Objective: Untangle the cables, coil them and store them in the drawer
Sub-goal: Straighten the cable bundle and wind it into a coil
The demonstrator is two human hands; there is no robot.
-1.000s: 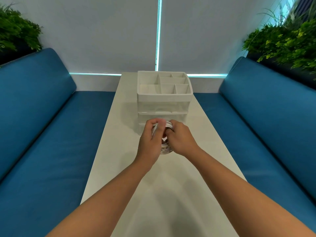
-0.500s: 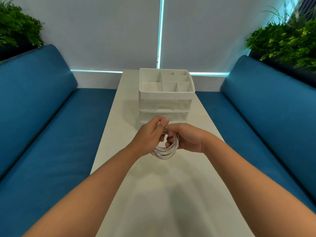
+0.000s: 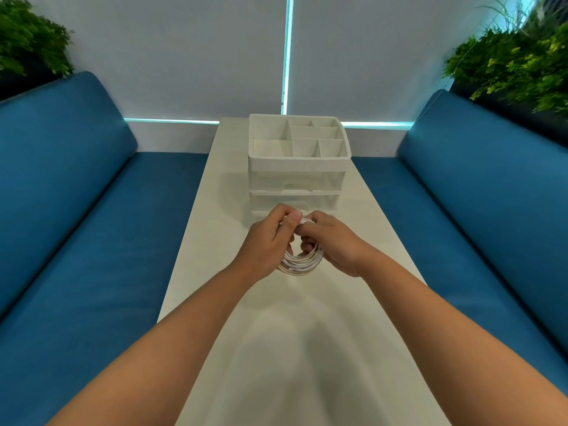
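A coil of white cable (image 3: 302,263) hangs between both hands just above the white table (image 3: 276,348). My left hand (image 3: 266,244) pinches the coil's top and left side, its thumb lying over the strands. My right hand (image 3: 333,244) grips the coil's right side with fingers curled through the loop. Just behind the hands stands a white organiser (image 3: 298,167) with an open compartment tray on top and two clear drawers below; the upper drawer (image 3: 296,181) is shut and the lower drawer (image 3: 295,202) is partly hidden by my hands.
Blue sofa cushions (image 3: 76,241) run along both sides of the narrow table. Green plants (image 3: 516,63) stand behind the sofa backs at the far left and right. A white wall closes the far end.
The hands have shifted slightly with the coil, which now hangs below them in view instead of being mostly covered. The organiser has not moved.
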